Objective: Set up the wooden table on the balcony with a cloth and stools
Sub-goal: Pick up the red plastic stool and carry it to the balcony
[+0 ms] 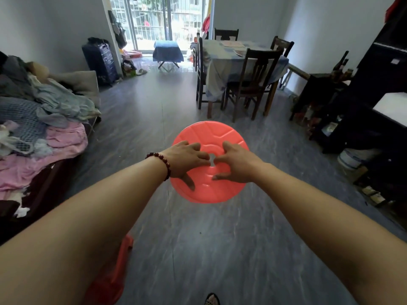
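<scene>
left hand [185, 160] + right hand [239, 164] — fingers hooked in stool [209, 133] slot | legs hidden under seat

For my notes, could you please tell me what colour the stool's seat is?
The stool is coral pink; head view.

Stool [209, 133] smooth plastic; floor [220, 238] glossy.

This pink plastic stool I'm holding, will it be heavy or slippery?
Probably light: the plastic stool looks thin, moulded. Its ribbed seat likely keeps it stiff. The smooth top may slip, so the centre slot seems the safer hold.
</scene>
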`<state>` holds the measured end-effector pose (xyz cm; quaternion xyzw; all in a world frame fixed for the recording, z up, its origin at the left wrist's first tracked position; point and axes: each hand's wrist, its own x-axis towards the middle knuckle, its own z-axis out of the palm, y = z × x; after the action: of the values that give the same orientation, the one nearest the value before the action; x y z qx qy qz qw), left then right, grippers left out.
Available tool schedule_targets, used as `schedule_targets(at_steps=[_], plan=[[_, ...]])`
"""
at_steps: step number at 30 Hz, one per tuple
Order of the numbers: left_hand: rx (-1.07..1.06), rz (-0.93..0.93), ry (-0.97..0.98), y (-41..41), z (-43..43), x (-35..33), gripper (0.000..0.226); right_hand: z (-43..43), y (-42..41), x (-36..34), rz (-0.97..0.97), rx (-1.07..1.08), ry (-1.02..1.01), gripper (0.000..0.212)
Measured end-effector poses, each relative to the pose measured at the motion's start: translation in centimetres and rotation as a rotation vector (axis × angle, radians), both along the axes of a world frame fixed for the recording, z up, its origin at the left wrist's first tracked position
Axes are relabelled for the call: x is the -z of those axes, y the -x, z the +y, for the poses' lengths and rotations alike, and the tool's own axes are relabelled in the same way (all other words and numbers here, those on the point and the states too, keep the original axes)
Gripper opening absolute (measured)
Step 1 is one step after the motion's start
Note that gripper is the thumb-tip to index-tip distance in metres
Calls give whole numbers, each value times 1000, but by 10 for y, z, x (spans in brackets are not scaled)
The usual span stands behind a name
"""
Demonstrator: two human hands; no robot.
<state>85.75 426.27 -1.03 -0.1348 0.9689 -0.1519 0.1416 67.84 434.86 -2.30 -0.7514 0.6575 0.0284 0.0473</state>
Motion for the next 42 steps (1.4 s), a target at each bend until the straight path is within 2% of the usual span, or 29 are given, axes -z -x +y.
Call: schedule_targets(at_steps=[13,20,28,42], plan=[[-67,-11,2,83,-166,-5,89,-178,88,-3,5,-65,28,59],[-61,-13,8,110,-308,5,90,-317,114,5,14,-57,9,60],[-81,-25,65,118,-470,-13,89,-485,122,-11,19,-62,31,61],[-167,-34,-2,121,-668,2,90,-703,133,10,-16,-162,-1,61]])
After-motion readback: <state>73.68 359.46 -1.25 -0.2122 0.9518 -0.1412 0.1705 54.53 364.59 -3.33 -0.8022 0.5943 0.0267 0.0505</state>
